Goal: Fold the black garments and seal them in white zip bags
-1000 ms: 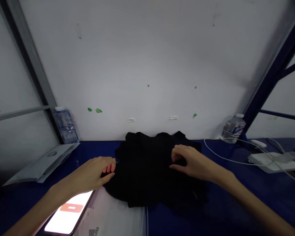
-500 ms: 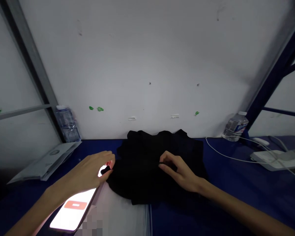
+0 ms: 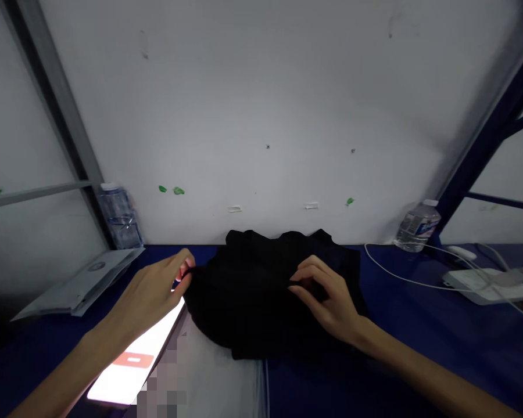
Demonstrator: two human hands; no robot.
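Observation:
A black cloth garment (image 3: 253, 307) lies bunched in folds on the blue tabletop, against the wall; its exact kind is too dark to make out. My left hand (image 3: 163, 284) pinches its left edge between thumb and fingers, above a lit phone (image 3: 157, 342). Over the garment's right half, my right hand (image 3: 326, 296) is closed in a pinch on the black cloth. Part of the phone is hidden beneath my left hand and wrist.
Whitish plastic packaging (image 3: 222, 377) lies under the garment's front left. Another flat packet (image 3: 87, 281) is at left. Plastic bottles stand at the left (image 3: 119, 215) and right (image 3: 417, 226). A white power strip (image 3: 488, 284) with cables (image 3: 401, 278) lies at right.
My left hand has risen and shifted slightly left, drawing the garment's left edge up with it. My right hand has moved slightly right and up, still pinching.

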